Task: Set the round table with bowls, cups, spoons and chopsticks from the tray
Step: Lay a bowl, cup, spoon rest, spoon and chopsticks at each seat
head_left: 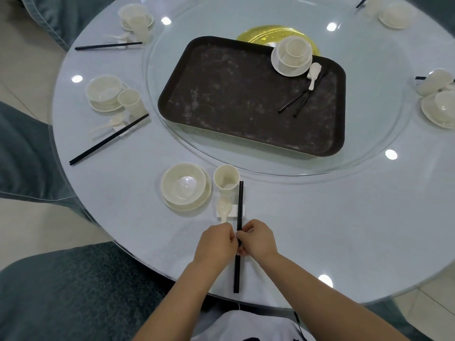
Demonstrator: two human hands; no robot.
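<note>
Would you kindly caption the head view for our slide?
Both hands align chopsticks at the nearest setting; one set remains on the tray.

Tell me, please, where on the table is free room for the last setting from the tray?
Free: the table rim right of the chopsticks both hands hold, running toward the right-hand setting. Most of the tray is bare too. Crowded: the left rim and beside the cup.

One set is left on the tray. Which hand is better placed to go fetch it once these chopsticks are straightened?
Probably the right hand. The last stack, spoon and chopsticks lie at the tray's far right corner, on that hand's side. The left hand would have to cross over.
</note>
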